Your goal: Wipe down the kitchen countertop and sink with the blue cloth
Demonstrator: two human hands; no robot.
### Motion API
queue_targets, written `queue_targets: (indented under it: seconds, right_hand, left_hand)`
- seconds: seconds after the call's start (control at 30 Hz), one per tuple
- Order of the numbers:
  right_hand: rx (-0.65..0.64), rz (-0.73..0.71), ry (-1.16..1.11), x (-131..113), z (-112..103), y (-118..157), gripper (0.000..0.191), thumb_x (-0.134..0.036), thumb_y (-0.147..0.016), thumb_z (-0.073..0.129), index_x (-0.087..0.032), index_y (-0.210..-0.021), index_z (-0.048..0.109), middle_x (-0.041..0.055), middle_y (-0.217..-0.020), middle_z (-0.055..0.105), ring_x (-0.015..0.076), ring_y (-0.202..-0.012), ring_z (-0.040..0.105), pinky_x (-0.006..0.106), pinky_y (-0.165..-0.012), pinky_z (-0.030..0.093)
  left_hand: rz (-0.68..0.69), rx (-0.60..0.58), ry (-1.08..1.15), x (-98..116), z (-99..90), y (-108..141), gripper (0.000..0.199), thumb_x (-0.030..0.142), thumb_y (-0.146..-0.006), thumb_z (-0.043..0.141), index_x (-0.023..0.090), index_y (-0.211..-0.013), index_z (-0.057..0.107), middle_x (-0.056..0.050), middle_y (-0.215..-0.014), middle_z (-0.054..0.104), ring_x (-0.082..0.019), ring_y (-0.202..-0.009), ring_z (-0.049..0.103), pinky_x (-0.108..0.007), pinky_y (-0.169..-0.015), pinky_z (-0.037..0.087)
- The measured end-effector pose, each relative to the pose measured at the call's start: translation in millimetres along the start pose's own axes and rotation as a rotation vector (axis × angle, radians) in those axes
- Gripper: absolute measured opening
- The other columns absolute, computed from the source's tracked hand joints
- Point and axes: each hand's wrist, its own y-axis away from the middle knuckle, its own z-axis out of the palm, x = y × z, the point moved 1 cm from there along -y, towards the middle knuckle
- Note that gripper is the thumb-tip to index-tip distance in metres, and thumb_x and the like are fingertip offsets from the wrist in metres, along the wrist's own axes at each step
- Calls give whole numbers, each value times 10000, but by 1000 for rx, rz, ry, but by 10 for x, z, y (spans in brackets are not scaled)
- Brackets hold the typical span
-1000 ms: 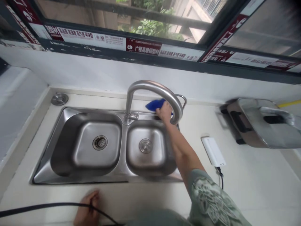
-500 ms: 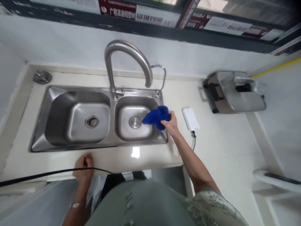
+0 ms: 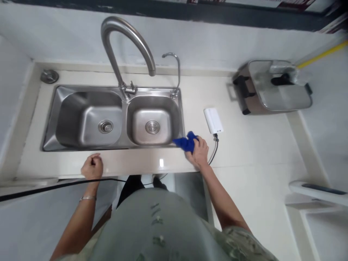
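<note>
My right hand (image 3: 199,153) grips a bunched blue cloth (image 3: 186,142) and presses it on the pale countertop (image 3: 244,152) at the front right corner of the steel double sink (image 3: 51,123). My left hand (image 3: 92,167) rests as a loose fist on the counter's front edge, left of centre, with a black cable (image 3: 40,188) running just below it; whether the fingers touch the cable is unclear. A tall curved faucet (image 3: 125,40) rises behind the divider between the two basins.
A small thin tap (image 3: 174,72) stands at the sink's back right. A white box (image 3: 213,120) with a cord lies right of the sink. A steel lidded cooker (image 3: 272,85) sits at the back right. A round metal cap (image 3: 49,76) lies at the back left.
My right hand drew the blue cloth from behind the faucet, over the right basin, down to the sink's front right corner. The view pulled back and tilted down. My left hand stayed at the counter edge.
</note>
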Motion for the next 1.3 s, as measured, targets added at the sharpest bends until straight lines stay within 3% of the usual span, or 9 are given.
queue_targets:
  seconds: [0.17,0.3,0.6,0.7,0.83,0.97,1.13,1.2,1.3]
  right_hand:
    - [2,-49,-35,-339,-39,645,637,-483,-891,589,-129,-1403,453,241,-1477,427,412,-1350,381,598,-1047,408]
    - [-27,-31,-57,-788,45,893,463,-428,-965,516,-160,-1343,523,199,-1460,470,375,-1374,371,568,-1075,391]
    - [-253,-237,-151,-2574,479,590,530,-415,-924,638,-130,-1366,574,187,-1538,446,374,-1471,263,553,-1193,245]
    - [-278,-351,-198,-2881,582,544,561,-438,-951,624,-108,-1399,556,199,-1558,439,375,-1489,253,557,-1214,214]
    - [-241,-401,-214,-2604,601,704,510,-399,-960,615,-116,-1383,571,219,-1544,465,364,-1491,292,573,-1209,244]
    - [-208,-332,-168,-1806,481,949,473,-355,-932,624,-139,-1351,584,234,-1497,506,376,-1470,346,632,-1167,306]
    - [-222,-261,-23,-799,156,1002,439,-323,-934,579,-131,-1328,579,248,-1474,507,376,-1436,396,637,-1140,372]
    - [-222,-260,22,-603,58,1006,444,-326,-941,559,-106,-1327,572,260,-1466,503,382,-1434,391,629,-1147,375]
    - [-205,-304,45,-636,49,1034,450,-327,-952,535,-81,-1328,565,270,-1458,500,393,-1457,350,635,-1150,372]
  left_hand:
    - [-1,17,-21,30,-24,12,299,265,-882,498,208,-962,780,-21,-751,710,-151,-672,600,-270,-698,450]
    - [16,-9,-10,0,-17,7,283,247,-880,506,212,-956,776,-38,-797,731,-172,-719,616,-287,-715,446]
    - [80,-112,53,-52,0,39,274,232,-918,505,209,-996,766,-69,-923,755,-210,-854,622,-315,-787,436]
    - [85,-130,84,-56,-6,41,266,222,-920,509,209,-1010,758,-68,-926,745,-210,-859,611,-312,-788,431]
    - [116,-142,118,-63,-9,27,257,239,-931,507,214,-996,755,-64,-914,738,-212,-862,602,-317,-805,434]
    - [152,-167,112,-64,-12,23,259,226,-917,522,212,-999,767,-65,-929,750,-215,-862,598,-318,-797,429]
    - [181,-188,150,-78,-32,19,263,234,-911,521,201,-997,768,-72,-908,753,-209,-867,619,-318,-816,457]
    - [184,-202,264,-121,-58,18,271,251,-911,501,189,-981,756,-63,-870,746,-185,-822,634,-306,-803,478]
    - [115,-200,491,-259,-147,53,295,302,-921,468,168,-988,721,-41,-810,718,-141,-700,623,-270,-710,498]
